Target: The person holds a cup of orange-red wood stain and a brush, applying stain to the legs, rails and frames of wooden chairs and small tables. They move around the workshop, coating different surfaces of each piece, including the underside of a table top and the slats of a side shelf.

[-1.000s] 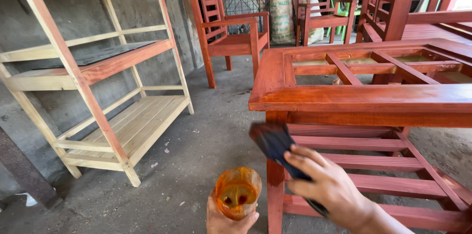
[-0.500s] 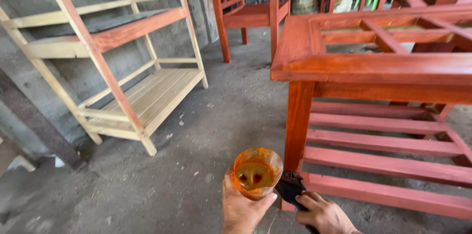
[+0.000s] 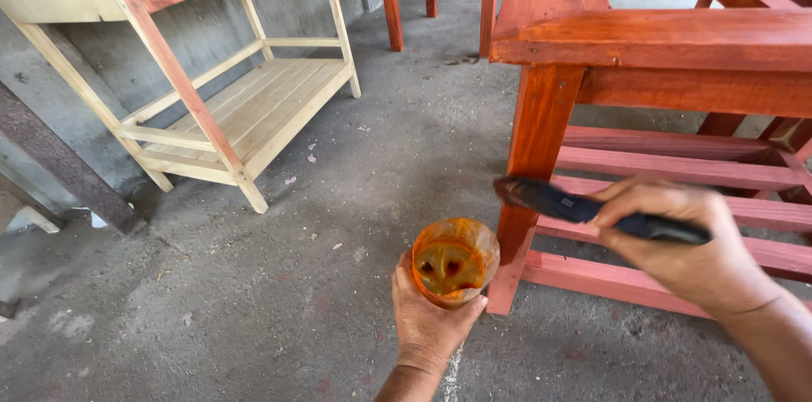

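1. Rough grey concrete floor (image 3: 279, 284), workshop w/ wooden furniture; pale unfinished slatted wood rack (image 3: 245, 106) at left.
2. Left hand (image 3: 431, 322) wrapped round small stain-smeared orange plastic cup (image 3: 454, 260), held low near leg of red-stained wooden table frame (image 3: 541, 157).
3. Right hand (image 3: 685, 241) clenched on dark flat paintbrush (image 3: 575, 206), bristles toward leg.
4. Cup prob. light, thin-walled, slippery w/ stain; grip mid-body, keep upright.
5. Brush stiff; hold by handle.
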